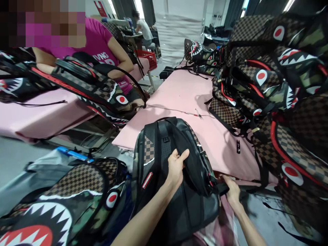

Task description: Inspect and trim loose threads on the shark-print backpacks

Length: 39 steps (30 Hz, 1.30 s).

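A black backpack (166, 205) with brown checkered and camouflage sides leans on the near edge of the pink table, its padded back towards me. My left hand (176, 167) is closed round the edge of its black shoulder strap (191, 164), thumb up. At the bag's lower right side, my right hand (232, 191) is closed on a black webbing strap (222, 188); part of its grip is hidden. A small red label (147, 180) shows on the left shoulder strap.
Shark-mouth backpacks are heaped along the right (256, 85), and another backpack (77, 184) lies at lower left. Across the pink table (179, 85), a co-worker in a pink shirt (99, 37) handles a backpack (102, 89). Small black snips (238, 147) lie on the tabletop.
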Motion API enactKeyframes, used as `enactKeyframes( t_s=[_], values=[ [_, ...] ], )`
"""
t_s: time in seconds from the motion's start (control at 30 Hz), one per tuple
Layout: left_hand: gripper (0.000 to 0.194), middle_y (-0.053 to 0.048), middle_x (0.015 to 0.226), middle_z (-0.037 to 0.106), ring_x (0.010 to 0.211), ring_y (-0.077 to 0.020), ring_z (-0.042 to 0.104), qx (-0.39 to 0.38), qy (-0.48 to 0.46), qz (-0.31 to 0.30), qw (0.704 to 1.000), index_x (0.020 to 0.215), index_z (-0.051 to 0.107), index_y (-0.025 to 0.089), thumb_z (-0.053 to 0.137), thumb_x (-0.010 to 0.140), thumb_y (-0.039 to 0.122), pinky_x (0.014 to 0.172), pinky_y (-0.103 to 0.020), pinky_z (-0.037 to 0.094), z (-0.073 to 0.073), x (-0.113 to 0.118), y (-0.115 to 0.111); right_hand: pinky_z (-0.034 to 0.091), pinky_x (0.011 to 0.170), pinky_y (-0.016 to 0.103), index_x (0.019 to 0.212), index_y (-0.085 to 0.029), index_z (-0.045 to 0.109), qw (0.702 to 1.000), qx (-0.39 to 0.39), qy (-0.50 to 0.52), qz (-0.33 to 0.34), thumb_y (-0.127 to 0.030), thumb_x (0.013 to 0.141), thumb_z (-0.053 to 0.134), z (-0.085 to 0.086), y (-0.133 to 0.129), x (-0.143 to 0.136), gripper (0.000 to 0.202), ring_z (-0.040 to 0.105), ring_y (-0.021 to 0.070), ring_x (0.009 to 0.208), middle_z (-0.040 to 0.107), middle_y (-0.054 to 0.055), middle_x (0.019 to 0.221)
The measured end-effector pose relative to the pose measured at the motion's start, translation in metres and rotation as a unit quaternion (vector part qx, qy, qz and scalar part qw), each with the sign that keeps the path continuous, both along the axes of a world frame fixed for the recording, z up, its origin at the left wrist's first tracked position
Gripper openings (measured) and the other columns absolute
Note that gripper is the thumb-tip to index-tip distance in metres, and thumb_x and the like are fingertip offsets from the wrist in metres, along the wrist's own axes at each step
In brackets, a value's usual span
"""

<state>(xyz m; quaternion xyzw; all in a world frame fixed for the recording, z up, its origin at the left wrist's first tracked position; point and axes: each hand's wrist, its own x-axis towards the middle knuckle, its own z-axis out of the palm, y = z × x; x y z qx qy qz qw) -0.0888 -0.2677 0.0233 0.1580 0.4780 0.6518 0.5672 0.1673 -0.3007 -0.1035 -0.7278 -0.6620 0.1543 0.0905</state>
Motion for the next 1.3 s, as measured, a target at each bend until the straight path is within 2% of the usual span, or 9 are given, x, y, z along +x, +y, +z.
enactKeyframes(
  t_s=[0.17, 0.27, 0.4, 0.53, 0.7, 0.87, 1.0, 1.1, 1.3],
  values=[
    [0.039, -0.005, 0.078, 0.067, 0.066, -0.0150, 0.060, -0.013, 0.016, -0.017, 1.000, 0.081, 0.059, 0.013, 0.078, 0.054, 0.032, 0.059, -0.025, 0.046, -0.010, 0.002, -0.003, 0.046, 0.064, 0.033, 0.103, -0.018, 0.062, 0.967, 0.191, 0.062, -0.157, -0.046, 0.087, 0.039, 0.069, -0.020, 0.011, 0.040, 0.065, 0.0262, 0.072, 0.068, 0.011, 0.081],
    [0.036, -0.004, 0.072, 0.065, 0.058, -0.0125, 0.057, -0.023, 0.037, -0.030, 0.999, 0.079, 0.058, 0.013, 0.077, 0.054, 0.033, 0.052, -0.022, 0.042, -0.017, 0.006, -0.007, 0.047, 0.067, 0.028, 0.106, -0.018, 0.060, 0.955, 0.219, 0.196, 0.034, -0.042, 0.088, 0.041, 0.124, -0.006, -0.044, 0.036, 0.064, 0.0199, 0.073, 0.068, 0.009, 0.086],
    [0.026, 0.002, 0.060, 0.058, 0.048, -0.0083, 0.048, -0.015, 0.061, -0.045, 0.997, 0.074, 0.057, 0.014, 0.072, 0.058, 0.028, 0.045, -0.019, 0.034, -0.022, 0.015, -0.012, 0.046, 0.067, 0.028, 0.114, -0.017, 0.056, 0.946, 0.241, 0.099, 0.190, -0.027, 0.092, 0.031, 0.160, 0.023, -0.126, 0.034, 0.062, 0.0192, 0.079, 0.064, 0.011, 0.096],
    [0.023, 0.007, 0.047, 0.044, 0.042, -0.0058, 0.038, -0.009, 0.070, -0.016, 0.997, 0.063, 0.050, 0.016, 0.072, 0.056, 0.021, 0.041, -0.018, 0.025, -0.026, 0.022, -0.012, 0.046, 0.061, 0.028, 0.105, -0.013, 0.055, 0.951, 0.183, -0.078, 0.238, -0.015, 0.090, 0.031, 0.164, 0.042, -0.159, 0.028, 0.062, 0.0205, 0.076, 0.062, 0.014, 0.093],
    [0.024, 0.005, 0.052, 0.049, 0.047, -0.0063, 0.042, 0.003, 0.044, -0.016, 0.999, 0.062, 0.049, 0.015, 0.072, 0.056, 0.021, 0.046, -0.018, 0.031, -0.024, 0.022, -0.014, 0.044, 0.056, 0.028, 0.090, -0.015, 0.058, 0.942, 0.119, -0.154, 0.273, -0.005, 0.084, 0.034, 0.164, 0.020, -0.144, 0.027, 0.062, 0.0215, 0.071, 0.060, 0.012, 0.084],
    [0.029, -0.001, 0.070, 0.059, 0.056, -0.0092, 0.051, 0.030, -0.111, -0.092, 0.989, 0.086, 0.059, 0.014, 0.072, 0.062, 0.023, 0.051, -0.020, 0.039, -0.017, 0.016, -0.020, 0.041, 0.050, 0.024, 0.091, -0.017, 0.060, 0.955, 0.022, 0.189, 0.225, -0.025, 0.081, 0.047, 0.157, -0.004, -0.095, 0.018, 0.057, 0.0142, 0.055, 0.062, 0.004, 0.072],
    [0.023, 0.003, 0.063, 0.049, 0.044, -0.0038, 0.040, 0.020, -0.335, -0.147, 0.931, 0.100, 0.056, 0.015, 0.059, 0.078, 0.023, 0.041, -0.015, 0.030, -0.017, 0.013, -0.026, 0.033, 0.039, 0.020, 0.092, -0.016, 0.055, 0.890, 0.011, 0.453, 0.043, -0.042, 0.072, 0.055, 0.155, 0.020, -0.098, 0.033, 0.045, 0.0091, 0.043, 0.057, -0.002, 0.062],
    [0.017, 0.002, 0.060, 0.043, 0.040, -0.0017, 0.033, 0.029, -0.403, -0.180, 0.897, 0.087, 0.056, 0.011, 0.043, 0.087, 0.021, 0.038, -0.012, 0.028, -0.020, 0.010, -0.029, 0.035, 0.041, 0.020, 0.085, -0.015, 0.055, 0.873, 0.034, 0.483, 0.046, -0.037, 0.070, 0.057, 0.153, 0.041, -0.126, 0.027, 0.047, 0.0091, 0.046, 0.057, -0.001, 0.063],
    [0.038, 0.004, 0.047, 0.032, 0.037, -0.0019, 0.028, -0.020, -0.381, -0.201, 0.902, 0.067, 0.055, 0.007, 0.034, 0.091, 0.029, 0.035, -0.010, 0.027, -0.026, 0.006, -0.029, 0.040, 0.051, 0.022, 0.084, -0.016, 0.059, 0.904, 0.110, 0.398, 0.109, -0.030, 0.074, 0.051, 0.151, 0.059, -0.154, 0.019, 0.053, 0.0117, 0.053, 0.059, -0.001, 0.064]
  ],
)
